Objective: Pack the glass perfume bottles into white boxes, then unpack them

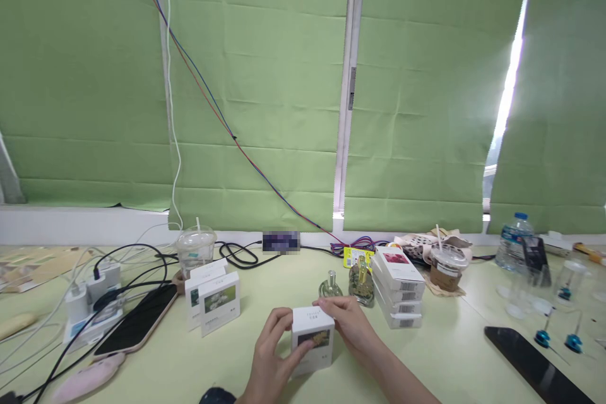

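Note:
A small white box (310, 363) with a picture on its front stands upright near the table's front, between my hands. My left hand (272, 350) grips its left side, thumb across the front picture and fingers at the back edge. With fingers at the top right corner, my right hand (353, 325) also holds the box; its fingertips are partly hidden. Just behind stand a glass bottle (330, 285) and another glass bottle (362, 284). To their right is a stack of white boxes (398, 287). Two white boxes stand upright at the left, the nearer box (220, 303) showing white flowers.
Left lie a phone (137, 322), cables, a power strip (95, 322) and a pink object (89, 379). A plastic cup (196, 252) stands behind. Right are a drink cup (446, 268), a water bottle (516, 240), a black phone (534, 363) and clear containers with blue parts (543, 338).

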